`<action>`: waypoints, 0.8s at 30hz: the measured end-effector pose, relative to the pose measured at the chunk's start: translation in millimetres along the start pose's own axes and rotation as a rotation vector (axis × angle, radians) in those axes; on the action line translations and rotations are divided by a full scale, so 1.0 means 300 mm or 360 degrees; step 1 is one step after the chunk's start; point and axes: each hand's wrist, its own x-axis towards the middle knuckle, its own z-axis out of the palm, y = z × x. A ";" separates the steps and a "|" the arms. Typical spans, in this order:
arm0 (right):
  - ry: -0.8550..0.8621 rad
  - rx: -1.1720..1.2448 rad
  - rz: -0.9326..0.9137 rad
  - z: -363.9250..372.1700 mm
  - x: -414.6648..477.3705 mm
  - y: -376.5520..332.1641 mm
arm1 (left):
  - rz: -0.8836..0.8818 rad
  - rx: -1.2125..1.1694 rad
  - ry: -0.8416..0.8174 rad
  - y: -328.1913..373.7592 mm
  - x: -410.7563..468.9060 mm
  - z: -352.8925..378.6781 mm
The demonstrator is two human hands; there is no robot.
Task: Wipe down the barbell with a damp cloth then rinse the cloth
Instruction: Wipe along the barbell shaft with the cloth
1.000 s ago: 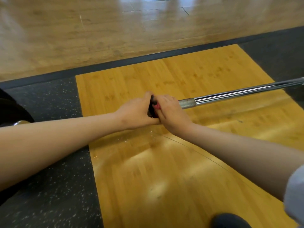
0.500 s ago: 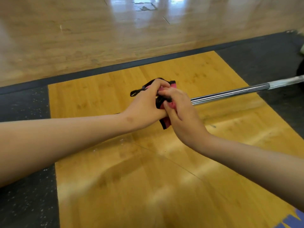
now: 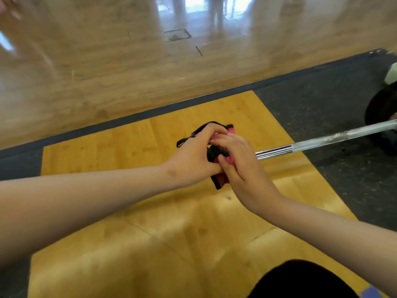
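Platform (image 3: 103, 147): a yellow wooden slab is seen, bordered by dark rubber floor (image 3: 322, 100) along its far and right edges. A glossy patch is noticed on its near half. If that is water, a slip could be caused when the person gets up.

Barbell (image 3: 322, 141): the shaft is run above the far half of the platform and out past its right edge, where a dark plate (image 3: 380, 108) is carried. The bar is judged free to roll on that plate. A hard push along or across the shaft could send it rolling away and leave stretches unwiped.

Left hand (image 3: 193, 154): the fingers are curled over the far part of the cloth, which is gripped at the shaft. Whether the bar itself is enclosed cannot be told.

Right hand (image 3: 242, 164): the fingers are closed on the near part of the cloth, just beside the left hand and touching it. With both hands crowded on one spot, skin could be pinched or rubbed on the rough section of the bar.

Cloth (image 3: 221, 179): the pink, black-edged fabric is bunched around the shaft over the middle of the platform, with a corner hanging below and a strap sticking out at the far side. Bunched like this, only a narrow band is likely wiped. The loose ends could snag or slip free, and drips could be left on the wood.
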 end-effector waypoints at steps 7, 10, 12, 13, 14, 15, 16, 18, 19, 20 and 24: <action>0.0299 0.0095 0.0130 -0.167 0.067 0.175 | -0.0021 0.0078 -0.0267 0.120 0.303 0.100; 0.0360 0.0058 0.0132 -0.173 0.134 0.252 | 0.0037 -0.0041 -0.0178 0.067 0.397 0.130; 0.0332 0.0011 0.0130 -0.198 0.174 0.319 | 0.0091 -0.0178 -0.0109 0.031 0.469 0.171; 0.0307 -0.0018 0.0157 -0.219 0.183 0.354 | 0.0088 -0.0276 -0.0108 0.018 0.506 0.199; 0.0267 -0.0062 0.0182 -0.247 0.190 0.386 | 0.0081 -0.0366 -0.0100 0.011 0.539 0.228; 0.0215 -0.0107 0.0193 -0.281 0.197 0.417 | 0.0061 -0.0444 -0.0094 0.007 0.571 0.257; 0.0168 -0.0139 0.0198 -0.322 0.203 0.446 | 0.0037 -0.0518 -0.0113 0.012 0.602 0.284; 0.0073 -0.0179 0.0207 -0.402 0.210 0.505 | -0.0004 -0.0668 -0.0171 0.022 0.660 0.343; 0.0037 -0.0191 0.0221 -0.432 0.207 0.536 | -0.0012 -0.0753 -0.0193 0.027 0.685 0.376; 0.0031 -0.0198 0.0242 -0.455 0.200 0.566 | -0.0006 -0.0825 -0.0208 0.030 0.710 0.411; 0.0103 -0.0189 0.0306 -0.464 0.150 0.703 | 0.0050 -0.0899 -0.0266 -0.001 0.784 0.541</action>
